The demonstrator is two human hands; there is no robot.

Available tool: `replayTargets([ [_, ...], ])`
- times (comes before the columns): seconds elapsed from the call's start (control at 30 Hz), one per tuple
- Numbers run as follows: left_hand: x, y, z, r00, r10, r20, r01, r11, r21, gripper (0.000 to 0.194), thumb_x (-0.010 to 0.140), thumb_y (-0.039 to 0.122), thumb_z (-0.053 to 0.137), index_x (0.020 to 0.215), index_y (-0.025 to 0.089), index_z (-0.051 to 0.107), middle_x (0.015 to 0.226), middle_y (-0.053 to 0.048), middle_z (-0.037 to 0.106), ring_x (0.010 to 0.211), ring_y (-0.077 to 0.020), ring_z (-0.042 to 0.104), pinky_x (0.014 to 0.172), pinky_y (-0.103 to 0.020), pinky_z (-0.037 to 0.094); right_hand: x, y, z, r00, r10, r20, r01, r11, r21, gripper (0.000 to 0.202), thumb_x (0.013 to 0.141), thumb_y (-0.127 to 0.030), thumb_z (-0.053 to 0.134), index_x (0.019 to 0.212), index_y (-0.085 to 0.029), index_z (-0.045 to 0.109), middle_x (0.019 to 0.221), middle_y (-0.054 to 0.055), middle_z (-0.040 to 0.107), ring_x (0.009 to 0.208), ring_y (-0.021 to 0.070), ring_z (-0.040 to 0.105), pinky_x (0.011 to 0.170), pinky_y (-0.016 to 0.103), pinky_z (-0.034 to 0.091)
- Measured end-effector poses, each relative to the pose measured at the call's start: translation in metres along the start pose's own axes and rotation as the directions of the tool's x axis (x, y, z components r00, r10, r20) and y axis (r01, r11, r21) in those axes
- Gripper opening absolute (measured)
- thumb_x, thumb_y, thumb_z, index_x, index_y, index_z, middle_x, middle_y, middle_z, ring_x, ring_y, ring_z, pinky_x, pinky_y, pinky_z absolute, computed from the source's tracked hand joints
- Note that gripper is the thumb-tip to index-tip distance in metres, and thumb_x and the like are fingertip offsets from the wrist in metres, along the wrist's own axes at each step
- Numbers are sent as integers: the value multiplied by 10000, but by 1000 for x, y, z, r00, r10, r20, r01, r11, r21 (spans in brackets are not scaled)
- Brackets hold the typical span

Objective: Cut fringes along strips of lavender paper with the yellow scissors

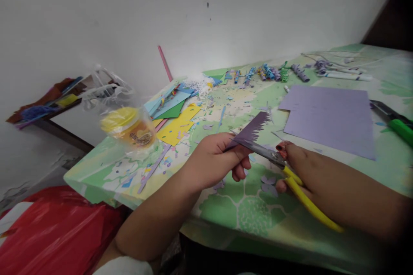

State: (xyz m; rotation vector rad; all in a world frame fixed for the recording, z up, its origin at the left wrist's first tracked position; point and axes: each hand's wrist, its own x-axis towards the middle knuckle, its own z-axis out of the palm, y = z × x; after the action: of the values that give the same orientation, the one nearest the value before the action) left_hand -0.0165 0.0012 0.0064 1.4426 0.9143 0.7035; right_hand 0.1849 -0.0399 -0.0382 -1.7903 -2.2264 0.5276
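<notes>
My left hand (222, 154) pinches a purple paper strip (250, 131) whose right edge is cut into a fringe. Yellow-handled scissors (298, 191) are in my right hand (300, 167), their blades lying across the lower end of the strip close to my left fingers. How far the blades are apart is hard to make out. Below the scissors a small purple paper flower (269, 185) lies on the tablecloth. Beyond my right hand rests a large sheet of purple paper (329, 120) with a notch at its left side.
Several rolled, fringed paper pieces (267, 71) line the back near the wall. Coloured sheets (177, 124) and paper scraps lie to the left, beside a yellow-lidded tub (129, 129) in clear plastic. A green-handled cutting tool (400, 126) is at the right edge; a red bag (61, 232) is lower left.
</notes>
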Motion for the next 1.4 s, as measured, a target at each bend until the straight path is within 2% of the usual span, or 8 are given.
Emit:
replayTargets([
  [0.17,1,-3,-2,998,-37,52,41,996,-79,160,726,239,631,623,137,563,515,38,572,389,-57,514,384,-164,400,1,2,4,1000,-26,-18,25,999,-32,420,770,-445,459,1063,-144,461,1023,207,632,914,351,638,793,493,494],
  [0.37,3,-6,-10,987,1,161,20,991,-133,184,735,306,654,710,137,586,562,26,610,397,-65,528,391,-176,415,2,3,2,998,-44,-55,49,996,76,408,764,-494,449,1040,-195,450,1033,172,630,898,339,631,787,503,497],
  [0.5,2,-7,-11,996,16,92,-10,997,-71,170,782,303,600,725,144,584,522,43,573,379,-45,477,389,-160,364,3,5,-1,994,-24,-105,30,998,49,435,766,-525,421,1038,-187,457,1053,189,617,935,356,616,817,518,481],
  [0.67,3,-10,-11,981,189,-35,-190,982,-14,179,808,274,534,670,160,531,441,85,440,355,-27,365,369,-156,270,1,7,-1,988,-51,-142,53,999,12,486,759,-559,482,1088,-202,464,1104,154,593,1009,340,586,860,499,462],
  [0.87,3,-10,-8,970,240,25,-241,956,170,286,797,247,514,531,171,442,417,71,407,391,-33,343,402,-172,271,0,5,1,995,-54,-87,61,995,81,465,742,-533,514,1090,-228,464,1072,115,602,964,309,600,848,462,468],
  [1.0,2,-11,-5,956,293,13,-290,939,183,297,781,230,523,508,177,420,423,69,398,404,-36,329,406,-182,262,-1,4,2,995,-75,-69,83,990,118,424,759,-493,521,1088,-230,474,1036,111,616,892,292,607,775,442,484],
  [1.17,-1,-11,-3,928,371,-5,-361,907,218,321,781,244,531,489,177,414,434,60,387,439,-49,340,450,-198,307,-1,6,4,988,-116,-107,131,979,157,449,757,-488,535,1105,-211,482,1087,132,612,930,303,599,793,451,477],
  [1.4,-2,-8,-4,894,447,32,-440,861,255,274,760,203,518,491,178,473,462,44,383,543,-90,465,528,-215,377,-6,-3,-1,990,-123,-72,133,979,155,421,752,-475,541,1075,-206,505,995,115,632,846,281,614,746,438,500],
])
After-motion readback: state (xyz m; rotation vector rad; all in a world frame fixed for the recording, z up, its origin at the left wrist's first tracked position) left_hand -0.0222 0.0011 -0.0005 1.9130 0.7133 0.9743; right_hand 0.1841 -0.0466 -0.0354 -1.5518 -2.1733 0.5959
